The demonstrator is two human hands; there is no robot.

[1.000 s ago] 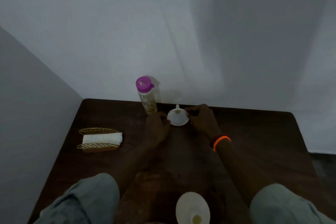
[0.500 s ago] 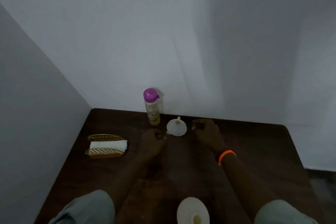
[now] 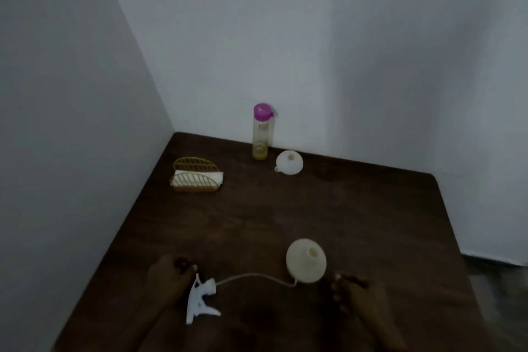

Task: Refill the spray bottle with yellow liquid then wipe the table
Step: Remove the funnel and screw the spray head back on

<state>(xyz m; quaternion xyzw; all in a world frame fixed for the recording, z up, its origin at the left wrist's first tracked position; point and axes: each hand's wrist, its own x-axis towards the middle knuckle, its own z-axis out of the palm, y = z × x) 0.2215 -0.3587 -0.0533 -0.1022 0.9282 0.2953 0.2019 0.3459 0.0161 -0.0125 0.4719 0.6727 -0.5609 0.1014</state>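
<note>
My left hand (image 3: 168, 274) touches the spray trigger head (image 3: 200, 298) on the surface (image 3: 285, 214); my right hand (image 3: 357, 294) rests at four o'clock of the open spray bottle (image 3: 306, 260).

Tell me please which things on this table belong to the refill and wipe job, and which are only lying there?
For the job:
spray bottle, open
spray head with tube, lying by the left hand
bottle of yellow liquid
funnel
white cloth in its holder

Only lying there:
nothing; the gold holder only keeps the cloth

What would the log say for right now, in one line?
stage: after pour | bottle open | sprayer lying off, by left hand | right hand empty | funnel by refill
</note>
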